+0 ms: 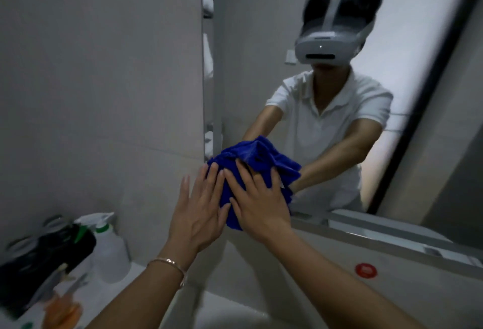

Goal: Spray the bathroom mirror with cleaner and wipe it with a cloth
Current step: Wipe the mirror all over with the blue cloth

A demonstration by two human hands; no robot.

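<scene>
Mid-wipe, the left hand (pixel 198 208) and right hand (pixel 260 205), fingers straight and spread, pressed the blue cloth (pixel 226 192) against the mirror (pixel 248 72) at its lower left corner; next it likely needed sweeping across the remaining glass.

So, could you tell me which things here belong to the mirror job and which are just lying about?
Job: mirror, blue cloth pressed by the left hand and right hand, spray bottle.
Lying about: black bag, blurred orange item, red sticker.
</scene>
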